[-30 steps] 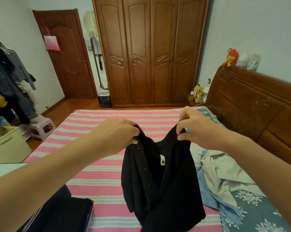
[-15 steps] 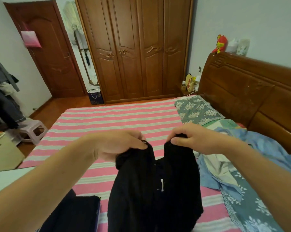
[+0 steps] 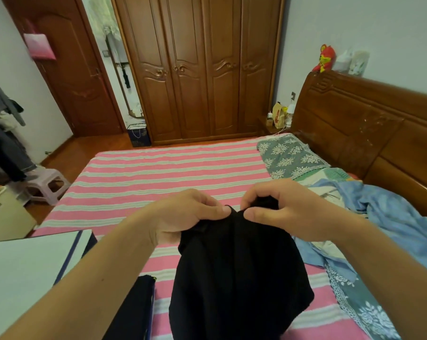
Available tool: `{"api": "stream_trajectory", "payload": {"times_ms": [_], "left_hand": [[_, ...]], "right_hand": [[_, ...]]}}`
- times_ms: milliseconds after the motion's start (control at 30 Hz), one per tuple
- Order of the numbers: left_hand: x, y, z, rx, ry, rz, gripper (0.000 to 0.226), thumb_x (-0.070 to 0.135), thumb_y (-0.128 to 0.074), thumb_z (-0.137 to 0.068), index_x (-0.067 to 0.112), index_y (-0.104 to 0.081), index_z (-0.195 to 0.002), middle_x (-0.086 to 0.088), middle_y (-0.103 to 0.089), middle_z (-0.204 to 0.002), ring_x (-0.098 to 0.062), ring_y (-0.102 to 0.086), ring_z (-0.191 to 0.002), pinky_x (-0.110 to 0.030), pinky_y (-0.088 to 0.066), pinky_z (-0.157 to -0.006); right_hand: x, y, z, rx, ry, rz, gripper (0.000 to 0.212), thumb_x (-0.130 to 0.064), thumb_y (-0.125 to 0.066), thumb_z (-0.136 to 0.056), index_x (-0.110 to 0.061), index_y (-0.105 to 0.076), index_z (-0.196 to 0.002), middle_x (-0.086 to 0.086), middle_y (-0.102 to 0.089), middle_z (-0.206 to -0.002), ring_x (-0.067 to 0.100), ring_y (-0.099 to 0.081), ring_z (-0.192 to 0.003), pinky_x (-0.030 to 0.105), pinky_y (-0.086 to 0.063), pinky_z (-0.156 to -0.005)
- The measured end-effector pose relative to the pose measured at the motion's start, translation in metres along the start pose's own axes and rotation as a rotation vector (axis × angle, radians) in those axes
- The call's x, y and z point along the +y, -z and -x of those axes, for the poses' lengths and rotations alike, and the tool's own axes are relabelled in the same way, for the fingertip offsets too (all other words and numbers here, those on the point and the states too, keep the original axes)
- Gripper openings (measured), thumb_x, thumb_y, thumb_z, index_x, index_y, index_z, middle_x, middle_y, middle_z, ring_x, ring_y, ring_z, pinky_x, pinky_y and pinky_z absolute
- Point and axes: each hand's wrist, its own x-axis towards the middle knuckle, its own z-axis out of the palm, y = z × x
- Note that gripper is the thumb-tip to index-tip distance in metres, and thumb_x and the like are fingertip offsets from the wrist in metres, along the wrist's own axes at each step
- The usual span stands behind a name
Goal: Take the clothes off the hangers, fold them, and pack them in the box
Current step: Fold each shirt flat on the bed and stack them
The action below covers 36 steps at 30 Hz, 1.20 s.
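Shoulders of the black top (image 3: 237,273) now meet under my fingers: a second ago I held them wide apart with the neck label showing between, and since then I have brought my hands together so the two halves close on each other and the label is hidden. My left hand (image 3: 183,218) pinches one shoulder and my right hand (image 3: 281,209) pinches the other, thumbs nearly touching at the top of the fabric. The garment hangs from that pinch over the pink striped bed (image 3: 158,173), its lower part draping toward me. I judge this as the first lengthwise fold made in the air, with the hanger already off. Dark folded clothes (image 3: 136,307) lie at my left by the white box flap (image 3: 28,266), so packing seems underway. A blue garment (image 3: 389,217) lies crumpled at my right, near the wooden headboard (image 3: 369,123). Next I would lay the top flat and fold it across, though loose sleeves could slip out
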Motion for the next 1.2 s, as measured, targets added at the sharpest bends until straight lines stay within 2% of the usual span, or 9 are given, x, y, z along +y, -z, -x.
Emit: {"api": "stream_trajectory", "payload": {"times_ms": [133,333,500,633,833,900,967,1067,1200], "left_hand": [[-0.012,-0.011,0.01,-0.002,-0.056,0.086,0.021,0.01,-0.058,-0.101,-0.001,-0.075,-0.102,-0.018,-0.073,-0.098,-0.026,-0.071,-0.088,-0.036,-0.059,-0.08],[-0.031,-0.013,0.021,-0.084,-0.056,0.24,0.022,0.004,-0.054,-0.102,-0.009,-0.07,-0.109,-0.023,-0.07,-0.1,-0.029,-0.071,-0.09,-0.035,-0.058,-0.079],[-0.043,-0.022,0.018,0.045,-0.072,0.346,0.017,0.007,-0.062,-0.098,-0.007,-0.071,-0.099,-0.019,-0.069,-0.09,-0.028,-0.069,-0.082,-0.036,-0.056,-0.071],[-0.049,-0.036,0.018,0.111,-0.085,0.376,0.015,0.009,-0.062,-0.096,-0.006,-0.067,-0.095,-0.018,-0.063,-0.086,-0.028,-0.066,-0.078,-0.035,-0.054,-0.069],[-0.053,-0.051,0.023,0.163,-0.157,0.209,0.026,0.024,-0.06,-0.101,0.004,-0.073,-0.09,-0.013,-0.071,-0.085,-0.024,-0.071,-0.08,-0.036,-0.057,-0.074],[-0.057,-0.051,0.025,0.158,-0.222,0.014,0.023,0.03,-0.065,-0.098,0.01,-0.074,-0.098,-0.014,-0.073,-0.094,-0.028,-0.071,-0.089,-0.042,-0.057,-0.081],[-0.062,-0.051,0.025,0.209,-0.29,-0.154,0.018,0.032,-0.067,-0.097,0.016,-0.074,-0.097,-0.012,-0.071,-0.09,-0.025,-0.068,-0.082,-0.041,-0.056,-0.077],[-0.065,-0.053,0.028,0.234,-0.353,-0.153,0.017,0.03,-0.061,-0.101,0.022,-0.075,-0.095,0.004,-0.071,-0.079,-0.009,-0.067,-0.073,-0.026,-0.052,-0.067],[-0.069,-0.053,0.029,0.244,-0.363,-0.112,0.025,0.033,-0.054,-0.103,0.02,-0.075,-0.097,-0.004,-0.074,-0.088,-0.024,-0.071,-0.086,-0.037,-0.057,-0.08]], "right_hand": [[-0.004,-0.031,-0.008,0.095,0.136,0.149,0.014,-0.016,-0.076,-0.088,-0.028,-0.071,-0.093,-0.019,-0.067,-0.086,0.005,-0.064,-0.086,0.014,-0.047,-0.075],[0.006,-0.051,-0.002,0.209,0.225,0.278,0.012,-0.016,-0.077,-0.087,-0.022,-0.073,-0.096,-0.016,-0.063,-0.089,0.003,-0.06,-0.083,0.018,-0.049,-0.074],[0.012,-0.059,0.008,0.325,0.296,0.416,0.014,-0.018,-0.074,-0.091,-0.015,-0.077,-0.104,-0.004,-0.069,-0.09,0.009,-0.063,-0.078,0.025,-0.054,-0.069],[0.013,-0.065,0.017,0.304,0.298,0.456,0.017,-0.02,-0.072,-0.093,-0.014,-0.076,-0.109,-0.002,-0.068,-0.091,0.013,-0.064,-0.077,0.03,-0.055,-0.067],[0.021,-0.073,0.028,0.358,0.307,0.581,0.015,-0.018,-0.061,-0.101,-0.01,-0.073,-0.102,0.0,-0.065,-0.088,0.017,-0.061,-0.069,0.031,-0.052,-0.058],[0.022,-0.077,0.03,0.385,0.286,0.525,0.017,-0.02,-0.059,-0.102,-0.009,-0.073,-0.1,0.0,-0.065,-0.088,0.016,-0.06,-0.071,0.031,-0.051,-0.06],[0.022,-0.079,0.031,0.397,0.232,0.411,0.015,-0.021,-0.062,-0.1,-0.012,-0.073,-0.097,-0.004,-0.066,-0.086,0.011,-0.06,-0.074,0.029,-0.051,-0.065],[0.018,-0.079,0.029,0.411,0.104,0.182,0.006,-0.02,-0.07,-0.092,-0.019,-0.076,-0.091,-0.014,-0.068,-0.08,0.007,-0.063,-0.076,0.019,-0.048,-0.069],[0.01,-0.077,0.031,0.319,-0.155,-0.247,0.017,-0.007,-0.071,-0.091,-0.023,-0.077,-0.089,-0.009,-0.074,-0.079,0.005,-0.068,-0.077,0.016,-0.049,-0.07]]}}
